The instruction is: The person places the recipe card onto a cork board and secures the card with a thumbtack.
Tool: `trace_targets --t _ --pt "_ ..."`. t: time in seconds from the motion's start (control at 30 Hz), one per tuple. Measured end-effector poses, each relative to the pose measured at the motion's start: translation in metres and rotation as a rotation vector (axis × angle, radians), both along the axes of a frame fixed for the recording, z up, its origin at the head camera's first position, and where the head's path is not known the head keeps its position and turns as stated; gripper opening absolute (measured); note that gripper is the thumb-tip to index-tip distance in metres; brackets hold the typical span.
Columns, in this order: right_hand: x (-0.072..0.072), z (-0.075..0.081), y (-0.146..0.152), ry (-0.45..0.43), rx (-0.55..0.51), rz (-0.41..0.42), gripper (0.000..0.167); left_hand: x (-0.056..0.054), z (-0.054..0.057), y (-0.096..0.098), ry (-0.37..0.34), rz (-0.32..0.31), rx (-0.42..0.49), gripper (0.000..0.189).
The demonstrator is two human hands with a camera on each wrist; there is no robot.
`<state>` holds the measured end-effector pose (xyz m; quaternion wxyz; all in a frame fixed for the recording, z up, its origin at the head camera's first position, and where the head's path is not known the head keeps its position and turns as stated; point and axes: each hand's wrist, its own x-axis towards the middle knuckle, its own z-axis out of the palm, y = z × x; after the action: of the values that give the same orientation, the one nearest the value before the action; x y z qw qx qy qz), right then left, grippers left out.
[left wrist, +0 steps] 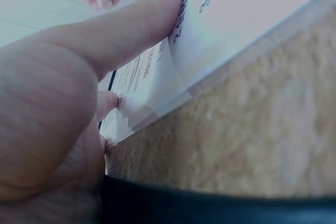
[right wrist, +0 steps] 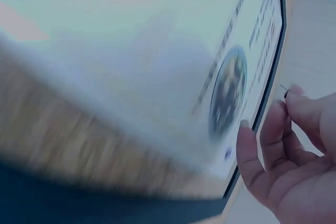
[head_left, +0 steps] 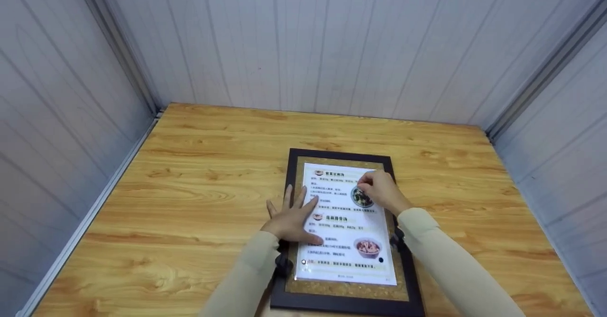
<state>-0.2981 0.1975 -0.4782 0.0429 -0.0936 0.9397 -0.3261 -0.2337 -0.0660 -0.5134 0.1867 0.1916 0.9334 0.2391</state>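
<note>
A printed recipe sheet (head_left: pixel 339 255) in a clear sleeve lies on a cork board (head_left: pixel 348 288) with a dark frame (head_left: pixel 341 303). My left hand (head_left: pixel 294 222) rests on the sheet's left side with fingers spread; its thumb (left wrist: pixel 142 19) presses the printed surface. Above the sheet's upper right, my right hand (head_left: pixel 383 191) pinches a small thumbtack (right wrist: pixel 286 93) between thumb and forefinger, its thin point sticking out. A black tack head (head_left: pixel 381 260) shows at the sheet's lower right. At the lower left sits a pale, shiny round tack head (head_left: pixel 304 261).
The board lies on a wood-grain table (head_left: pixel 189 203). Pale panelled walls (head_left: pixel 303 41) stand behind and on both sides. Dark clips (head_left: pixel 283 265) sit near the wrists, over the frame's sides.
</note>
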Motion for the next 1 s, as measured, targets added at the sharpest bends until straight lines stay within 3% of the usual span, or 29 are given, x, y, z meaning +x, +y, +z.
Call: trace_targets --t 0.33,0.73,1.0 --pt "-0.024 -0.004 -0.04 -0.017 -0.052 -0.026 0.011 -0.005 0.004 0.007 0.009 0.006 -0.021 0.112" --pt "-0.046 -0.026 -0.083 -0.013 -0.156 -0.027 0.014 -0.001 0.001 0.002 0.02 0.008 -0.015 0.111" --pt "-0.055 -0.021 -0.097 -0.115 -0.115 -0.109 0.016 0.0 0.0 0.001 0.022 0.021 -0.038 0.111"
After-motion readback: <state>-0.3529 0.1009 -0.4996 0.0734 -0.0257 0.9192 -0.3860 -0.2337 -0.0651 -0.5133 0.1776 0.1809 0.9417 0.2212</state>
